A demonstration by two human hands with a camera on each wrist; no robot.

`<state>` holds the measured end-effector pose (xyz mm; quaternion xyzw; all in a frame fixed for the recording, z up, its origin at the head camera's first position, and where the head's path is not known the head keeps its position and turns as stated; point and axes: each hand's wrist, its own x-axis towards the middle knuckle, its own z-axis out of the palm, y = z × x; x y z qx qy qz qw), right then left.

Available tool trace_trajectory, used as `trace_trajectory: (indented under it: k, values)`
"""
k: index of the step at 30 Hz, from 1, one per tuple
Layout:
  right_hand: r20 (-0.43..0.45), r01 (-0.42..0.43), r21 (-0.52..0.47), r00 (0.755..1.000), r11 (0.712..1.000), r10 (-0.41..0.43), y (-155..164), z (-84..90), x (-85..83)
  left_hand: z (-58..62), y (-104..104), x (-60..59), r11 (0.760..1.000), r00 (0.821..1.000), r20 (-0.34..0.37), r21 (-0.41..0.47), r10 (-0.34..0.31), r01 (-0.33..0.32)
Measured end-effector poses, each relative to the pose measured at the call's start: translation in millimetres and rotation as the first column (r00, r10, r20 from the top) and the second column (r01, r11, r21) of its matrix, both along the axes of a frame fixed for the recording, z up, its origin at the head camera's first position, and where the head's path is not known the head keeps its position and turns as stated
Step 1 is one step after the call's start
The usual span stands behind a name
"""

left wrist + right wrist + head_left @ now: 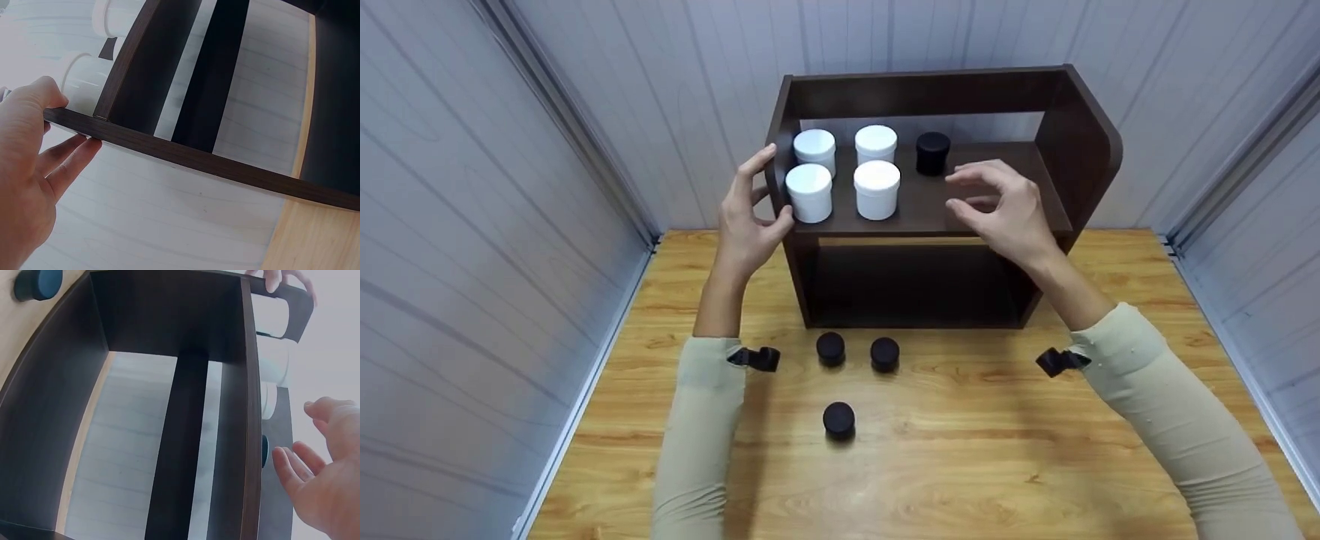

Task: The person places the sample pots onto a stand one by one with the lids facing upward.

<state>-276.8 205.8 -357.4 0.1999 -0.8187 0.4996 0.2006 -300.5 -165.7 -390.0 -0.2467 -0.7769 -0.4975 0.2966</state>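
Four white jars (pixel 844 176) sit w/ one black jar (pixel 933 153) on the shelf (pixel 960 202) top; three black jars (pixel 840 420) wait on the desk (pixel 960 450) in front of shelf. Left hand (pixel 746 217) pinches the shelf's left side panel, prob. steadying it. Right hand (pixel 1005 206) hovers over the shelf top just right of the black jar, grip loosely spread, holding nothing.

On the upper board of the dark shelf unit (pixel 1057 150), four white jars (pixel 877 189) fill the left half in two rows, and a black jar (pixel 933 153) stands behind them near the middle; the right half is bare board, open from the front. The left hand (pixel 746 217) grips the unit's left side wall, closing that flank. The right hand (pixel 1001 206) hovers over the bare stretch. The lower bay is open. On the counter (pixel 960 450), three black lids (pixel 838 418) lie in front of the unit, with bare wood around them.
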Motion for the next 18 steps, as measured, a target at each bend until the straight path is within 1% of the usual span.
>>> trace_trajectory:
  k: [11,18]
  values:
    - [-0.010,-0.049,0.013,0.999,0.999,0.049,-6.0,-7.7,19.2,0.1,0.5,2.1,1.000,1.000,0.010,0.005,0.002,-0.002]
    - [-0.023,-0.095,0.068,0.995,0.993,0.097,-13.6,-16.0,33.8,-0.1,0.6,1.5,1.000,1.000,0.007,0.001,0.003,-0.003]
